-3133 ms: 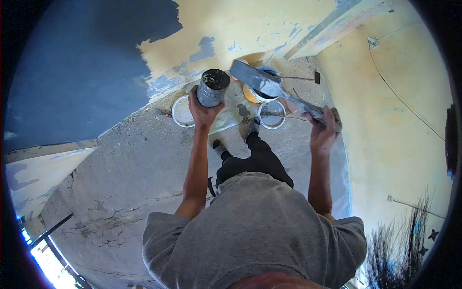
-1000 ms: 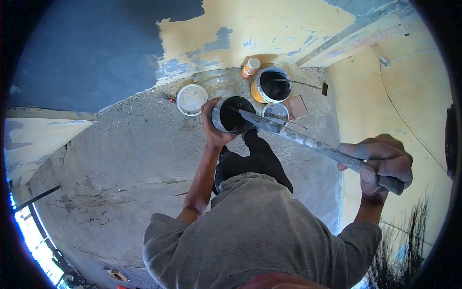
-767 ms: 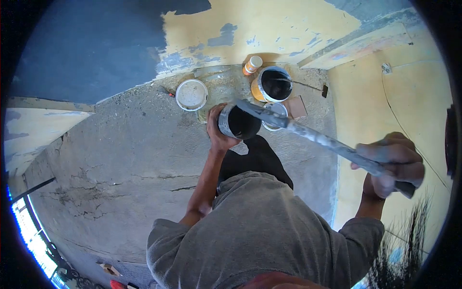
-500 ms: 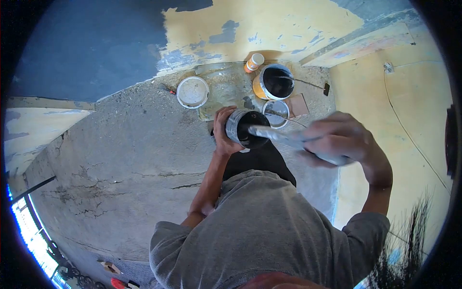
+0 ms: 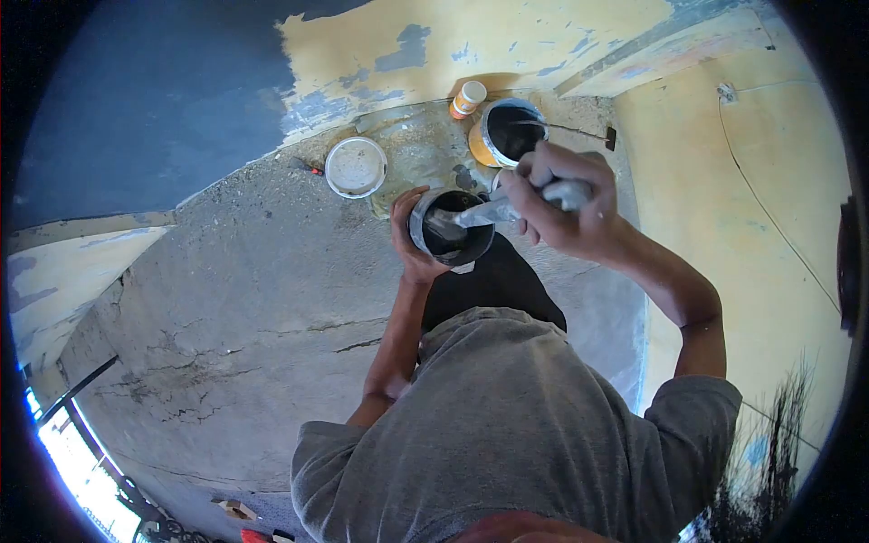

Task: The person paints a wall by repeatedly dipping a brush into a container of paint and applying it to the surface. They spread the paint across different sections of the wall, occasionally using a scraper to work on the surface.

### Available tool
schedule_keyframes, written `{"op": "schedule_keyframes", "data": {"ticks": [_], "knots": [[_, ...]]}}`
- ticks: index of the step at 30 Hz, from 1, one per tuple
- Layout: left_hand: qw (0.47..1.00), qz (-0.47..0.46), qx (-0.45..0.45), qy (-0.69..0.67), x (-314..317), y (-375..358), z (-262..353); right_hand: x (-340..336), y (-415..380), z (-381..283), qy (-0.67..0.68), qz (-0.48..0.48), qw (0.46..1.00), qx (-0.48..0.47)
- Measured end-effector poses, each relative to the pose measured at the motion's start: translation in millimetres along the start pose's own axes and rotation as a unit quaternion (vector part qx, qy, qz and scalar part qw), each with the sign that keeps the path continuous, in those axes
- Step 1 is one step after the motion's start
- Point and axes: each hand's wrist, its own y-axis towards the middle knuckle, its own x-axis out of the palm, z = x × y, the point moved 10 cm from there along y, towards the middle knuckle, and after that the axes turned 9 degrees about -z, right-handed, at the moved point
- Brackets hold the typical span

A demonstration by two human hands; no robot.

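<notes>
My left hand (image 5: 410,237) is wrapped round the side of a small dark pot (image 5: 472,246), whose open mouth faces up. Dark material lines the inside of the pot. In my right hand (image 5: 579,195), closed round its handle, is a pale, smeared tool (image 5: 489,214). The tool's far end reaches into the pot, and its exact shape there is hard to make out. Just beyond my right hand stands a yellow bucket (image 5: 484,147) with dark contents and a stick lying across its rim.
A round white lid (image 5: 356,168) lies on the floor, with a red-handled tool (image 5: 308,167) left of it. A small orange and white container (image 5: 468,100) stands by the peeling wall (image 5: 362,45). Cracks run across the grey floor (image 5: 244,299).
My right hand has moved left and toward the wall, closer to the pot, and the tool's end is deeper inside it. My left hand and the pot have shifted slightly left.
</notes>
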Motion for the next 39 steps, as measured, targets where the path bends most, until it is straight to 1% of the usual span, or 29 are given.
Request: {"op": "schedule_keyframes", "data": {"ticks": [1,2,3,4,5,6,7,9,11,13,15,16,17,19,20,21,23,24,25,27,29,31,32,33,34,35,36,37,39], "knots": [[1.000,-0.001,0.000,0.000,-1.8,3.0,-4.3,-0.4,1.2,-0.5,0.001,0.001,1.000,0.000],[1.000,-0.009,0.021,0.015,-1.8,10.2,-0.4,6.3,0.8,-26.7,-0.076,-0.022,0.992,-0.103],[0.998,-0.017,0.044,0.029,-1.9,17.4,4.1,17.1,-4.8,-49.9,-0.153,-0.044,0.966,-0.205],[0.998,-0.018,0.044,0.029,-4.9,25.0,5.1,26.8,-4.8,-51.8,-0.160,-0.067,0.962,-0.211],[0.995,-0.045,0.056,0.065,-2.2,33.9,10.6,27.1,-1.9,-51.0,-0.160,-0.065,0.962,-0.210],[0.990,-0.072,0.068,0.101,2.1,39.1,14.0,30.0,4.7,-42.9,-0.156,-0.088,0.969,-0.168],[0.990,-0.074,0.068,0.099,3.1,40.9,12.2,32.4,11.0,-34.8,-0.151,-0.111,0.974,-0.126],[0.987,-0.103,0.085,0.090,11.1,42.9,11.1,25.2,21.7,-33.8,-0.131,-0.100,0.980,-0.107],[0.989,-0.094,0.067,0.088,10.4,41.3,4.5,9.5,29.1,-28.0,-0.056,-0.050,0.994,-0.084],[0.995,-0.074,0.030,0.052,5.0,41.5,-9.8,3.5,30.3,-20.8,-0.086,-0.033,0.994,-0.058],[0.995,-0.085,0.035,0.044,4.9,46.9,-7.7,11.8,30.1,-40.2,-0.124,-0.053,0.978,-0.156],[0.995,-0.083,0.034,0.039,3.8,48.6,-8.3,18.0,31.0,-40.8,-0.166,-0.069,0.972,-0.153],[0.995,-0.082,0.036,0.033,2.5,52.0,-9.3,18.4,34.3,-39.3,-0.166,-0.066,0.972,-0.154],[0.992,-0.109,0.040,0.043,3.2,53.5,-13.8,28.5,45.6,-17.8,-0.119,-0.110,0.983,-0.082],[0.989,-0.133,0.044,0.052,5.4,55.0,-14.4,30.3,51.0,-15.3,-0.084,-0.112,0.987,-0.075],[0.988,-0.135,0.047,0.055,4.4,56.0,-13.2,28.9,55.1,-13.9,-0.083,-0.109,0.988,-0.078],[0.992,-0.122,0.010,0.030,-2.0,57.9,-17.1,13.4,63.9,-14.9,-0.005,-0.052,0.993,-0.102],[0.988,-0.150,0.016,0.046,-1.4,58.7,-23.4,3.6,68.2,-11.4,0.017,-0.027,0.996,-0.081],[0.987,-0.150,0.019,0.051,-4.4,59.5,-24.9,0.3,70.2,-11.9,0.018,-0.027,0.996,-0.087],[0.991,-0.129,-0.033,0.007,-12.3,68.4,-30.9,1.8,72.3,-19.5,-0.075,-0.044,0.985,-0.146],[0.990,-0.133,-0.023,0.027,-14.5,83.4,-33.5,5.4,78.4,-16.9,-0.095,-0.055,0.981,-0.159],[0.992,-0.109,0.003,0.064,-15.5,96.8,-28.6,2.5,88.9,-13.2,-0.072,-0.050,0.986,-0.141],[0.992,-0.109,0.007,0.068,-12.9,102.2,-25.6,0.2,93.0,-7.3,-0.030,-0.050,0.990,-0.129],[0.990,-0.113,-0.012,0.083,-9.9,105.2,-25.8,-2.3,96.9,-3.5,-0.029,-0.048,0.989,-0.134],[0.988,-0.115,-0.033,0.098,-7.5,108.1,-26.6,-14.5,101.3,4.6,0.009,-0.004,0.992,-0.126],[0.987,-0.114,-0.031,0.105,-5.7,112.6,-23.8,-27.2,104.4,11.1,0.048,0.040,0.991,-0.117],[0.990,-0.098,-0.024,0.101,-5.8,118.9,-20.5,-34.6,107.3,16.1,0.025,0.026,0.996,-0.087],[0.992,-0.081,-0.017,0.096,-6.5,126.0,-17.4,-41.2,112.8,14.5,0.029,0.022,0.995,-0.092],[0.991,-0.071,-0.011,0.114,-6.0,135.7,-15.8,-43.1,116.4,-9.9,-0.040,-0.018,0.977,-0.208]]}}
